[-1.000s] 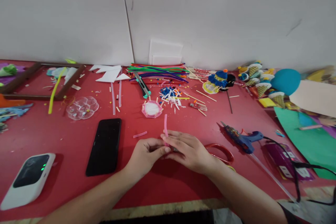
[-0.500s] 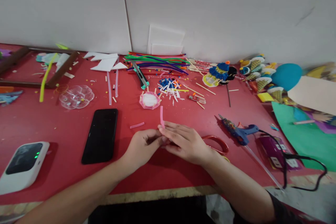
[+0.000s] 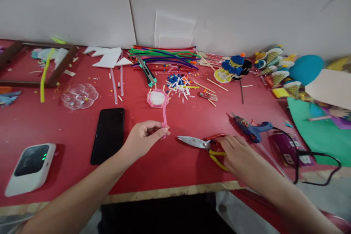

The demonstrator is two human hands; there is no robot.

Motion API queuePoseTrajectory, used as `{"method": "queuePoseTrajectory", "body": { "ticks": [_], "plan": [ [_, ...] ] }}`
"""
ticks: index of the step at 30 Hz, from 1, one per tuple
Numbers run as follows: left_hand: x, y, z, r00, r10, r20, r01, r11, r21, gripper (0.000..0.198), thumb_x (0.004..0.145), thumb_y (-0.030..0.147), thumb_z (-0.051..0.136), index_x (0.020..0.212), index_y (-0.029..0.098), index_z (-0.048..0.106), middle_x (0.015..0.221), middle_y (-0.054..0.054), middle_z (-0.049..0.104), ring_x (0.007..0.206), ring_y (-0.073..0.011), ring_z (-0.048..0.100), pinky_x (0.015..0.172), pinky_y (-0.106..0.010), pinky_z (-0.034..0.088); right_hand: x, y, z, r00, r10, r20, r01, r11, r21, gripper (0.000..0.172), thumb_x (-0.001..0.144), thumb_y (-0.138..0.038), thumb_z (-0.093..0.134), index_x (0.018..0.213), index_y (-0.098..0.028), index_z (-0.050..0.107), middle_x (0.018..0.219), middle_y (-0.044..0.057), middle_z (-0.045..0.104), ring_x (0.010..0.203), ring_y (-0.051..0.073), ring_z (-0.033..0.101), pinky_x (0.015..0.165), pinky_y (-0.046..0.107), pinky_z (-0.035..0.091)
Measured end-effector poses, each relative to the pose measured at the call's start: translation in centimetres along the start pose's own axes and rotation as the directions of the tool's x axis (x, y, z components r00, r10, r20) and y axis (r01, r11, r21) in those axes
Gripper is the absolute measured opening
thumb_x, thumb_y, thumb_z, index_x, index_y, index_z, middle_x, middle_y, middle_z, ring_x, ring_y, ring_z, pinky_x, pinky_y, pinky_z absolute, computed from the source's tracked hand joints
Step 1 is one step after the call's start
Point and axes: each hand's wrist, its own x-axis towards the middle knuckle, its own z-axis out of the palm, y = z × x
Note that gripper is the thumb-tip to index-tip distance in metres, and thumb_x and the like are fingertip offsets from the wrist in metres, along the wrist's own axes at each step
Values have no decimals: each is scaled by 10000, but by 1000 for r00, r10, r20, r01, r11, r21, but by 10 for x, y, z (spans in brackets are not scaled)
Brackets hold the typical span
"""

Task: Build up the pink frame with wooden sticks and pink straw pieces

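My left hand (image 3: 149, 137) pinches a thin pink strip (image 3: 164, 111) between thumb and fingertips. The strip stands up from the grip, and more pink shows at the fingertips, partly hidden by them. Over to the right, my right hand (image 3: 237, 153) has its fingers at the red and yellow handles of a pair of scissors (image 3: 193, 141), whose blades point left with their tips together. Beyond my left hand sits a small pink-rimmed piece (image 3: 157, 98) with a white centre and short wooden sticks standing around its rim.
A black phone (image 3: 107, 135) and a white device (image 3: 30, 170) lie to the left. Cut bits (image 3: 179, 83), a box cutter (image 3: 146, 71) and pipe cleaners (image 3: 164, 56) lie farther back. A glue gun (image 3: 252, 128) with a black cable rests at right.
My hands have parted. The right one moved right and took hold of the scissors' handles, and the blades now show. My left hand keeps the pink strip.
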Motion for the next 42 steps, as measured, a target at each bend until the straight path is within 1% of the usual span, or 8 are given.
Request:
{"method": "queuePoseTrajectory", "body": {
  "ticks": [4,6,9,11,14,19,25,42],
  "plan": [
    [-1,0,1,999,-14,45,14,1000,4,169,781,304,713,875,164,723,796,-57,775,773,-177,722,738,-263,554,-1,2,3,990,93,102,-83,992,-98,100,714,-137,562,780,-210,576,795,92,657,738,266,658,635,374,529],
    [-1,-1,1,997,-9,74,8,1000,20,173,786,310,706,875,163,720,796,-58,769,780,-179,724,728,-261,549,0,4,0,975,189,116,-187,982,-28,42,783,-219,563,821,-202,569,766,63,659,657,219,647,555,308,479],
    [-1,-2,2,993,5,115,-8,1000,23,166,778,285,699,888,162,720,765,-46,754,739,-161,711,703,-250,540,2,2,-7,943,275,186,-304,940,152,226,884,-387,538,740,-214,518,632,13,614,527,162,577,470,258,381],
    [-1,-1,2,990,-13,143,14,1000,-7,165,762,265,705,891,164,717,736,-36,748,701,-146,696,691,-244,538,3,-1,-14,927,269,262,-338,902,269,294,888,-469,550,745,-216,510,633,4,609,537,154,567,481,253,377],
    [-1,2,2,983,-71,170,81,996,-48,135,741,258,718,839,165,710,706,-22,739,657,-130,675,687,-247,541,6,-7,-26,896,181,405,-352,846,401,319,867,-523,573,903,-207,544,820,42,662,706,182,620,596,272,451],
    [-2,4,3,961,-138,239,152,987,-42,110,750,244,700,834,177,725,712,-3,737,648,-121,659,718,-277,542,14,-13,-41,802,87,591,-414,794,445,393,911,-580,451,955,-193,507,909,70,611,808,203,575,732,335,465],
    [-4,3,4,956,-125,265,140,989,-39,107,750,264,701,822,197,745,713,0,737,672,-133,653,695,-277,516,22,-18,-41,756,76,650,-461,768,445,331,882,-531,525,874,-208,452,858,34,579,752,177,521,678,305,408],
    [-3,3,2,924,-162,347,177,984,-12,138,758,315,694,726,187,731,703,-12,733,640,-125,611,642,-242,457,31,-20,-43,762,77,643,-466,754,463,289,833,-413,612,748,-205,430,719,-32,515,636,108,413,567,233,310]
  ]
}}
